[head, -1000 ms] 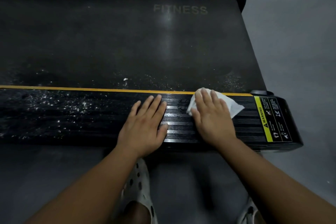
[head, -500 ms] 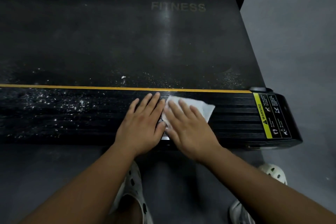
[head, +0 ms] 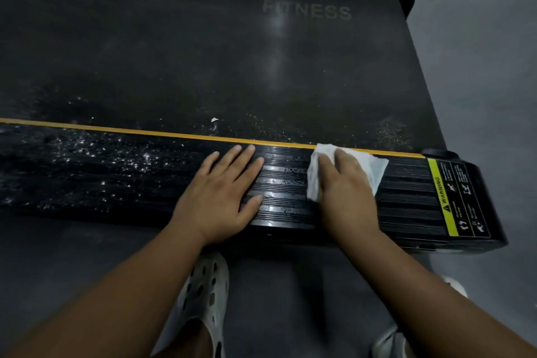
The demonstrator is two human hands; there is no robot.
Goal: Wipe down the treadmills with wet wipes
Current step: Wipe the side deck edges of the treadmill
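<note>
- Treadmill (head: 203, 52) lies low across the view; its dark running belt (head: 290, 81) carries the faded word "FITNESS".
- Near side rail (head: 116, 177): black, ribbed, edged by a yellow stripe (head: 145, 133) along the belt side.
- Wet wipe (head: 374, 167): white, spread on the near rail towards its right end, its top edge touching the yellow stripe.
- Right hand (head: 345, 192): laid flat on the wipe with fingers extended, pressing it to the rail; fingertips are motion-blurred.
- Left hand (head: 220, 197): flat on the rail just beside the wipe, fingers straight and holding nothing.
- Rail surface between the hands shines wet; white specks (head: 96, 151) cover the rail left of the left hand.
- Warning label (head: 453, 197): yellow and black, at the rail's right end.
- Perforated pale shoe (head: 203, 293) stands on the grey floor (head: 479, 67) below the left hand.
</note>
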